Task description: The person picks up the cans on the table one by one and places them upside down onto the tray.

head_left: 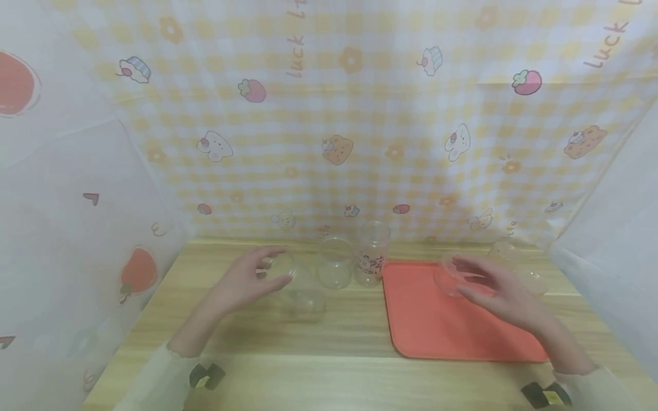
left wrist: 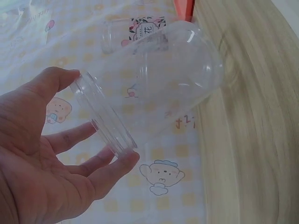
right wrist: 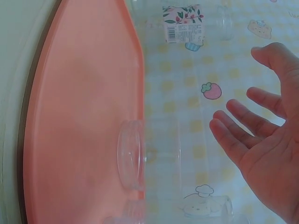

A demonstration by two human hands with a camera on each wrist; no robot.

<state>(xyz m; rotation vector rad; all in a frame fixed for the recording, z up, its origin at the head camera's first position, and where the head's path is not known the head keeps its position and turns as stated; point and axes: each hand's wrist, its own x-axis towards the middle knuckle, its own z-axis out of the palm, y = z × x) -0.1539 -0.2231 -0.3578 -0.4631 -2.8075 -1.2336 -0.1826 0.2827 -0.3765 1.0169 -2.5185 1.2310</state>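
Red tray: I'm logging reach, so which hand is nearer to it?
Right: the right hand is above the red tray; the left hand is off to its left, holding a clear jar.

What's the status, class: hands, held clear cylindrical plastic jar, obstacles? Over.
Left hand grips held jar by its rim. Held jar tilted. Right hand holds nothing. Possible obstacle: neighbouring clear cylindrical plastic jar.

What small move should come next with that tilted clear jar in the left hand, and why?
Probably swing the clear jar toward the red tray: the left hand already grips its rim, a second jar sits on that tray, and the right hand is free.
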